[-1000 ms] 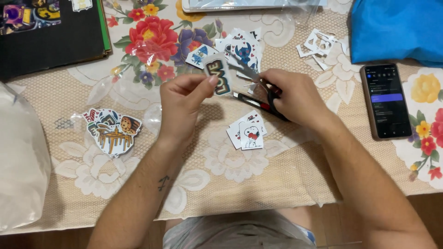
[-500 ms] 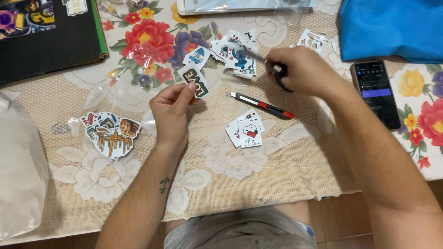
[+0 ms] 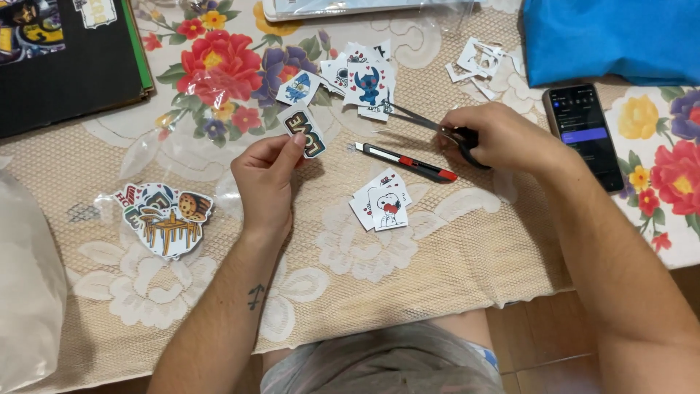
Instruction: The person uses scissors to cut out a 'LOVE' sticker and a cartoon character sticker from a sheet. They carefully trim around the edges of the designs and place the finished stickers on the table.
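Your left hand sits near the middle of the table, fingers curled with thumb and forefinger pinched on the lower edge of a small cut-out sticker with dark block lettering, which stands just above the hand and tilts toward the far edge. Your right hand lies further toward the right edge, closed around the black handles of a pair of scissors; the blades point left and slightly toward the far edge, their tips reaching the loose pile of cut stickers that lies near the far edge on the flowered cloth. Between your hands, a red and black utility knife lies flat on the lace cloth, just in front of the scissors and apart from both hands. A small stack of cartoon stickers rests nearer you, below the knife. Toward the left edge lies a larger cluster of stickers in a clear sleeve. A phone with a lit screen lies beside your right wrist, and a blue cloth fills the far right corner.
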